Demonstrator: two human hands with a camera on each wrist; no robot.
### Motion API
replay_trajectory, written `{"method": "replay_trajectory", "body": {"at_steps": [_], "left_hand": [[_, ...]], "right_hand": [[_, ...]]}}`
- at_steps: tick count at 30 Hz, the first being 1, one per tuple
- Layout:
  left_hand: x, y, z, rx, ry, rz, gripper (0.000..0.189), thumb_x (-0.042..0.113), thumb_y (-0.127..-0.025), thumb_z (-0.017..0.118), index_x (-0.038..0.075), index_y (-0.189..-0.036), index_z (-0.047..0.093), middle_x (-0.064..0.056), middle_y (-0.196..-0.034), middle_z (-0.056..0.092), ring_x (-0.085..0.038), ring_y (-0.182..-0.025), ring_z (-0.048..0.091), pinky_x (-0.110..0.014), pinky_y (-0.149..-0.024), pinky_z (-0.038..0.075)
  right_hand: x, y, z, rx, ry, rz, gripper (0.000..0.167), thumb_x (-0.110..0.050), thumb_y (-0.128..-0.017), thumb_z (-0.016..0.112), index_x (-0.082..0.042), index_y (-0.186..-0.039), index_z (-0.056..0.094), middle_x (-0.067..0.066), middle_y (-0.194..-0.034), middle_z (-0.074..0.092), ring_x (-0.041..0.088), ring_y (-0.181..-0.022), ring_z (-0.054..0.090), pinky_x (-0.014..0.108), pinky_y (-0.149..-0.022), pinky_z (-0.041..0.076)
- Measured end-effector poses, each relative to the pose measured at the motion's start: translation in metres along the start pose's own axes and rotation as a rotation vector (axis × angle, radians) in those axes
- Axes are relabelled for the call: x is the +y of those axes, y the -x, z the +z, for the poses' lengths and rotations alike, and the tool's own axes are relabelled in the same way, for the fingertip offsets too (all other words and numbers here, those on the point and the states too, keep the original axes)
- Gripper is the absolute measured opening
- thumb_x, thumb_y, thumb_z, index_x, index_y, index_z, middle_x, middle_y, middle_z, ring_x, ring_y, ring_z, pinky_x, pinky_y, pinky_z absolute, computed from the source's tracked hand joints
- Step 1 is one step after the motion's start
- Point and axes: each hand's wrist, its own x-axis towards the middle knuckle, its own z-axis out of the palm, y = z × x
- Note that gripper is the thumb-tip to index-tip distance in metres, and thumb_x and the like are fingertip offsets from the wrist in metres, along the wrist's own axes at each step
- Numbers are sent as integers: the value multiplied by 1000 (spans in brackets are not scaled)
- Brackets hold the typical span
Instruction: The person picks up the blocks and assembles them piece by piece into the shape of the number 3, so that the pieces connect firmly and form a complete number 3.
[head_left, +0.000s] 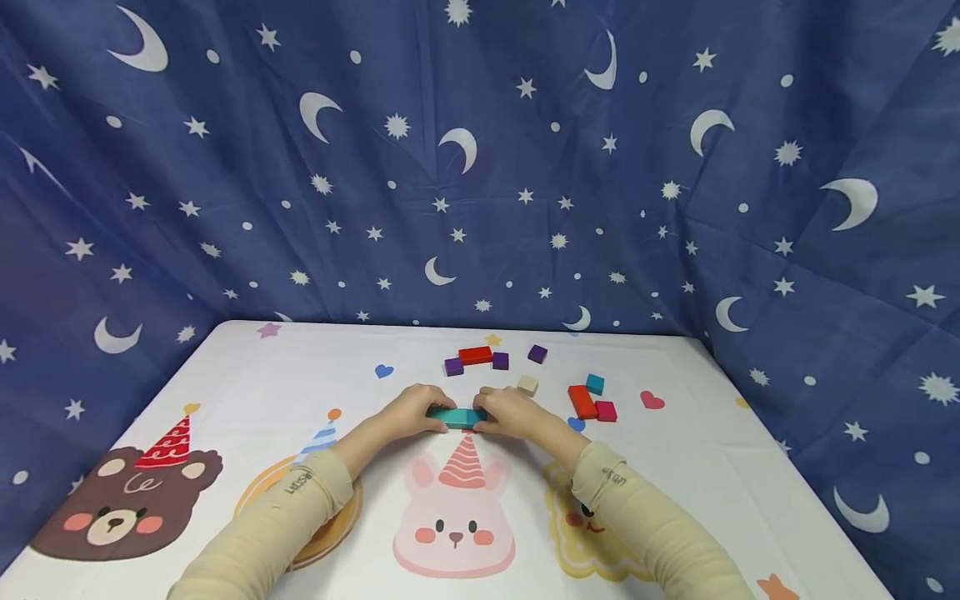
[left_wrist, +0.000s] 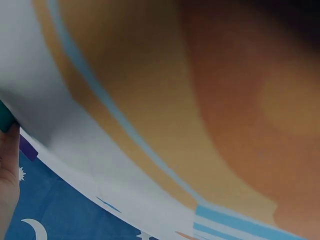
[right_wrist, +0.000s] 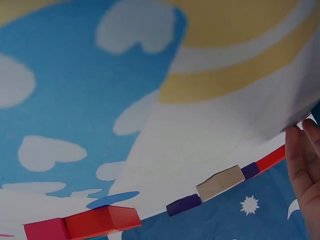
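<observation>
A green rectangular block (head_left: 452, 418) and a darker teal block (head_left: 474, 418) lie end to end in a row at the middle of the table. My left hand (head_left: 411, 412) pinches the left end of the green block, thumb in front and fingers behind. From the other side my right hand (head_left: 512, 412) grips the teal block, covering its right end. In the left wrist view, only part of the left hand (left_wrist: 9, 170) and a green corner show at the left edge. The right wrist view catches the fingers of the right hand (right_wrist: 304, 165) at its right edge.
Behind the hands lie a red block (head_left: 476, 356) and several purple cubes (head_left: 537, 354). A beige cube (head_left: 528, 385) sits just beyond the right hand. Farther right are another red block (head_left: 582, 402), a pinkish-red cube (head_left: 606, 411) and a teal cube (head_left: 595, 384).
</observation>
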Motion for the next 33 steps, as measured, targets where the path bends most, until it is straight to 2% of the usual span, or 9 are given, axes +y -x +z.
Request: {"method": "replay_trajectory", "body": {"at_steps": [12, 16, 24, 33], "left_hand": [[0, 5, 4, 27, 10, -18, 32, 17, -76, 78, 1, -104, 72, -9, -99, 71, -20, -93, 65, -36, -86, 51], [0, 3, 1, 17, 15, 4, 34, 18, -77, 76, 0, -106, 71, -10, -100, 71, -21, -94, 64, -35, -86, 52], [0, 4, -7, -50, 19, 27, 32, 16, -85, 69, -1, -112, 67, -12, -106, 69, -25, -100, 64, -39, -91, 50], [2, 4, -2, -25, 20, 9, 37, 15, -84, 70, -2, -116, 65, -13, -108, 69, -20, -95, 63, -36, -87, 51]], "right_hand": [[1, 0, 4, 23, 10, -43, 22, -29, -84, 70, -10, -94, 66, -1, -82, 59, 7, -65, 46, 21, -58, 38], [-1, -1, 0, 19, 31, -29, 23, -28, -83, 71, -9, -93, 66, 0, -82, 60, 8, -65, 48, 23, -59, 41], [-7, -5, -5, -19, 64, 7, 26, -30, -82, 72, -8, -93, 66, 1, -81, 60, 9, -67, 50, 23, -61, 42], [-9, -3, 0, 19, 60, 53, 26, -30, -79, 75, -8, -90, 66, 0, -79, 59, 8, -65, 48, 24, -59, 40]]}}
